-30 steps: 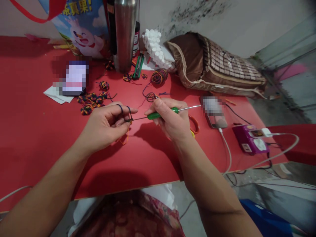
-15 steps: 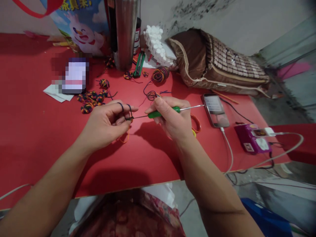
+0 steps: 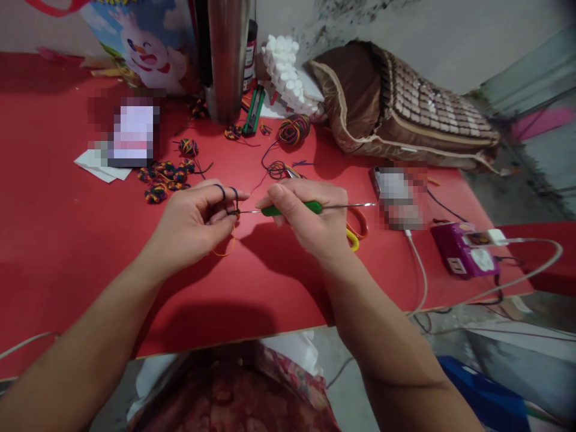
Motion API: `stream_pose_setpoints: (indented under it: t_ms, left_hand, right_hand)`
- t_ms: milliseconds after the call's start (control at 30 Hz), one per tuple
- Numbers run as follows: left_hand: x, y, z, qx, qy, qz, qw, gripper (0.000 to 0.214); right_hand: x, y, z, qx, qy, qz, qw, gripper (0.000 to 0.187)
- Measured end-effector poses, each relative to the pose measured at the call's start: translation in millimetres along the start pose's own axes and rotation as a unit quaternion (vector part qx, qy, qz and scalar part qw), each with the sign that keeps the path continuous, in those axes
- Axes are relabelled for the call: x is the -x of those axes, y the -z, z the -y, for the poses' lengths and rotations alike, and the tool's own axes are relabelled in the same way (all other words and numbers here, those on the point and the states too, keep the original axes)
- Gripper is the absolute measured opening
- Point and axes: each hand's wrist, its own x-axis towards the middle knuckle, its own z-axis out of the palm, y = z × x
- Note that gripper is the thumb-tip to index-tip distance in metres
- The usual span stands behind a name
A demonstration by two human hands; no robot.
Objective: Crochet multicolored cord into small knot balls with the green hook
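In the head view, both hands work above the near middle of a red table point(image 3: 54, 240). The left hand point(image 3: 193, 222) pinches a small yarn piece point(image 3: 233, 213) between thumb and fingertips, while its index finger points out to the right, apart from the thumb, with dark yarn point(image 3: 236, 198) looped round it. An orange strand point(image 3: 224, 255) hangs below the pinch. The right hand point(image 3: 315, 213) has its thumb and fingers closed round the green handle of a crochet hook point(image 3: 292, 209); one metal shaft runs left to the yarn piece, and the other points right toward a phone point(image 3: 384, 183), its screen blurred. Whether the tip sits inside a stitch is too small to tell. Scissors point(image 3: 360, 221), partly hidden behind the right hand, show an orange and a yellow loop. On the far side of the hands lie a loose tangle of yarn point(image 3: 275, 170) and, beyond it, a multicoloured yarn ball point(image 3: 293, 130). Left of these, a cluster of knotted yarn pieces point(image 3: 166, 174) lies beside a second phone point(image 3: 134, 132). A green cutter point(image 3: 254, 111) rests near a steel bottle point(image 3: 227, 66), and a brown cushion point(image 3: 405, 114) fills the far right. A purple power box point(image 3: 465, 249) stands at the right.
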Motion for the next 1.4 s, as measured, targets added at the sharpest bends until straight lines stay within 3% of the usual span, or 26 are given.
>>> stream_pose_setpoints:
  t_ms: [500,733,867,1033,1233,1400]
  left_hand:
    - [1,0.4,1,-0.012,0.001,0.005,1.000,0.003]
    - [0,0.0,1,0.008,0.005,-0.004,1.000,0.013]
    - [-1,-1.8,-2,0.066,0.061,-0.017,0.996,0.019]
    - [-2,-2.4,-5,0.100,0.039,-0.037,0.994,0.006]
    - [-1,-0.7,-4,0.121,0.036,-0.038,0.991,0.005]
    - [-2,-1.8,-5,0.126,0.032,-0.052,0.990,0.006]
  right_hand:
    - [-1,1,1,-0.007,-0.008,0.004,1.000,0.043]
    - [2,-1,2,0.006,-0.023,-0.006,1.000,0.038]
    - [1,-5,-2,-0.038,-0.057,-0.039,0.997,0.047]
    - [1,-6,-13,-0.108,-0.090,-0.064,0.988,0.044]
    - [1,-8,-18,-0.152,-0.076,-0.068,0.983,0.044]
    - [1,-11,-22,-0.159,-0.124,-0.067,0.977,0.052]
